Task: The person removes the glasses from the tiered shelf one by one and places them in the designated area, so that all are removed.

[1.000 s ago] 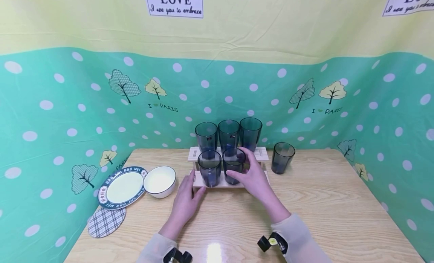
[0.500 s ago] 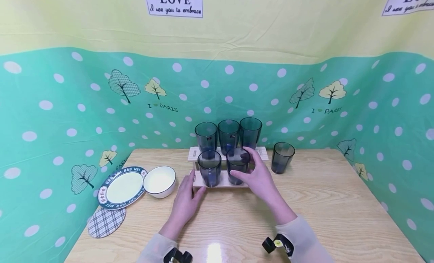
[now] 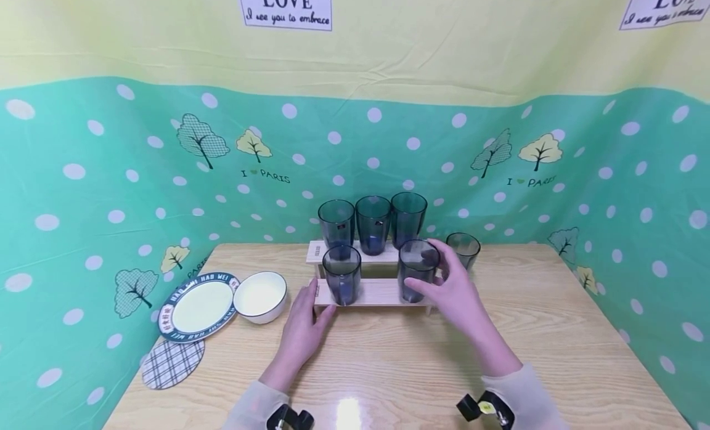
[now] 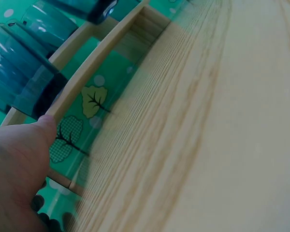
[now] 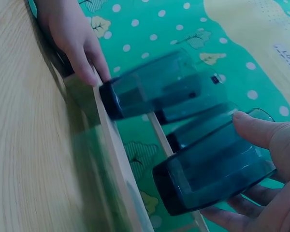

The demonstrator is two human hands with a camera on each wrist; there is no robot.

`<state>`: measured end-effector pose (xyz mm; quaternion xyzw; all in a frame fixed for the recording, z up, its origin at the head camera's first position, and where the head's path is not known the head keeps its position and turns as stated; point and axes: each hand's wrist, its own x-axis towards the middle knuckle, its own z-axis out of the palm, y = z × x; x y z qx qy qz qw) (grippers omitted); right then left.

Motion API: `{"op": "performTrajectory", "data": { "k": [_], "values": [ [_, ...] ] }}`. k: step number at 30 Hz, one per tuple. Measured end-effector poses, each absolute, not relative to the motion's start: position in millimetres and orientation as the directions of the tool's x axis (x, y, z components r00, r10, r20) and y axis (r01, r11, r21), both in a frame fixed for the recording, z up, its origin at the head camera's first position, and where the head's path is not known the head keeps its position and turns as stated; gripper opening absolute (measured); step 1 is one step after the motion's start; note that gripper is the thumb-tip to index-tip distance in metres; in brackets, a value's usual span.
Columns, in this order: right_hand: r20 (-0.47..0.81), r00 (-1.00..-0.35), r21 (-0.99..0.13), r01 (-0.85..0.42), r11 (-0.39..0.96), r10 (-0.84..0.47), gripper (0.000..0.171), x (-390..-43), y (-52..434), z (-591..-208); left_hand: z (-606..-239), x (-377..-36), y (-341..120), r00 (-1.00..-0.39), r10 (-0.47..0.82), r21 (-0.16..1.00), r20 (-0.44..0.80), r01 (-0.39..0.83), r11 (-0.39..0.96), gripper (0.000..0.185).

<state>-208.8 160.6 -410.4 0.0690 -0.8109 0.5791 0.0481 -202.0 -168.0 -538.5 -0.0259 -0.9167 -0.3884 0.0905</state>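
Observation:
My right hand [image 3: 457, 288] holds a dark tinted drinking glass [image 3: 415, 282] between thumb and fingers, upright over the right end of the lower step of a two-step wooden rack [image 3: 379, 291]. In the right wrist view, the base of this glass [image 5: 212, 169] is close to the lower board, with the thumb on one side and the fingers on the other. My left hand [image 3: 302, 328] grips the left end of that lower board, thumb at its front edge [image 4: 70, 99]. A second glass [image 3: 342, 279] stands on the left part of the lower step.
On the upper step stand several more tinted glasses [image 3: 373, 227]. Another glass [image 3: 465, 244] stands on the table right of the rack, partly behind my right hand. To the left are a white bowl [image 3: 261, 296], a blue-rimmed plate [image 3: 183, 332] and a plaid round mat [image 3: 173, 363].
My right hand has carried its glass rightward along the lower step, widening the gap from the left glass. My left hand has stayed at the rack's left end.

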Motion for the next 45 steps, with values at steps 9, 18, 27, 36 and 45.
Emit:
{"op": "performTrajectory", "data": {
  "k": [9,18,27,36,45],
  "values": [
    [0.190,-0.982,-0.903,-0.174,0.392,0.002,0.098,-199.2,201.9,-401.9,-540.1,-203.1,-169.1,-0.982,-0.018,0.709,0.188,0.123,0.695,0.085],
    [0.188,-0.980,-0.861,-0.129,0.493,0.071,0.106,-194.6,238.9,-399.7,-539.8,-203.4,-169.7,-0.981,-0.022,0.711,0.195,0.126,0.691,0.086],
    [0.162,-0.976,-0.839,-0.059,0.540,0.146,0.111,-198.2,271.1,-402.0,-539.9,-203.4,-169.4,-0.982,-0.022,0.714,0.188,0.122,0.689,0.086],
    [0.114,-0.965,-0.854,0.026,0.519,0.236,0.117,-213.6,294.8,-410.7,-540.2,-203.5,-169.6,-0.982,-0.020,0.711,0.188,0.122,0.693,0.086],
    [0.087,-0.957,-0.856,0.070,0.512,0.275,0.115,-232.7,310.2,-420.4,-541.8,-203.9,-169.4,-0.980,-0.021,0.706,0.199,0.128,0.697,0.086]
  ]
}}
